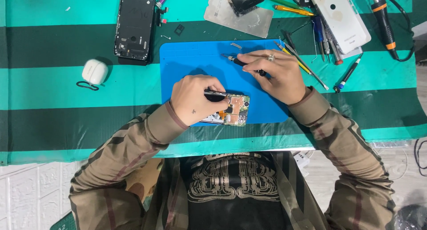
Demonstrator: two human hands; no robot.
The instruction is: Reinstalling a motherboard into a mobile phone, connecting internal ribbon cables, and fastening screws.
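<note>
The bench (53, 85) is covered in a cloth of teal and dark green stripes, and a blue work mat (191, 61) lies at its middle. On the mat's near edge rests a phone circuit board (235, 110), green and copper-coloured, partly hidden under the person's left hand (195, 99). That hand lies on the board with its grip pinched on a thin metal tool (218, 93), likely tweezers, held level across the board's top. The right hand (275, 74), a ring on one finger, lies further up the mat – its grip closed around a small black-handled screwdriver (242, 63) whose tip points left. The two hands are near each other but apart.

To the left, off the mat, a black phone frame (133, 25) lies flat, and a white earbud case (94, 72) with a dark loop sits well apart from it. At the upper right lie a white phone back cover (340, 18) and a scatter of pens and hand tools (327, 40) – just beside the mat's corner.
</note>
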